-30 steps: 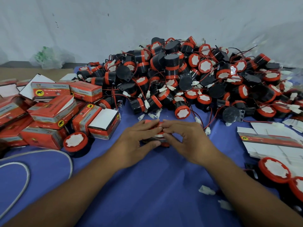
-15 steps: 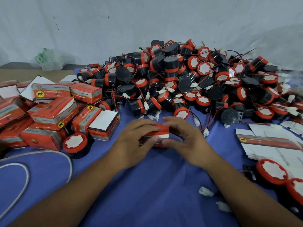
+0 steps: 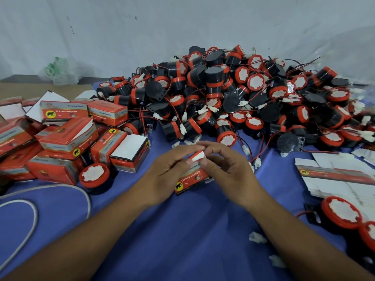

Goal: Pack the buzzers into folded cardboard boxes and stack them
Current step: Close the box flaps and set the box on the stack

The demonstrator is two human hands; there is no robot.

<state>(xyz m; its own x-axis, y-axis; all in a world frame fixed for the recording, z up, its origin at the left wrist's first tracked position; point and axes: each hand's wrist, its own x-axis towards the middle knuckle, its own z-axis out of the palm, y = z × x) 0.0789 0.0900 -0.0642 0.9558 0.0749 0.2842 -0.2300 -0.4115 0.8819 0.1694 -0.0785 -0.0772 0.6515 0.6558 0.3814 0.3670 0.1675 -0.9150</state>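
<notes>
The red box (image 3: pixel 190 179) is gripped by the left hand (image 3: pixel 162 175) and the right hand (image 3: pixel 229 169). Its white flap (image 3: pixel 197 155) sticks up at the far end, pinched from both sides.

You get soft, even light with faint shadows; wide-angle bending at the frame edges, and slightly blurred detail.

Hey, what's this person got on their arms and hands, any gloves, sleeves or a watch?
Nothing worn shows. The left grip and the right grip are bare hands: no gloves, rings or wristbands. The left forearm and right forearm are bare to the picture's edge, no sleeves.
</notes>
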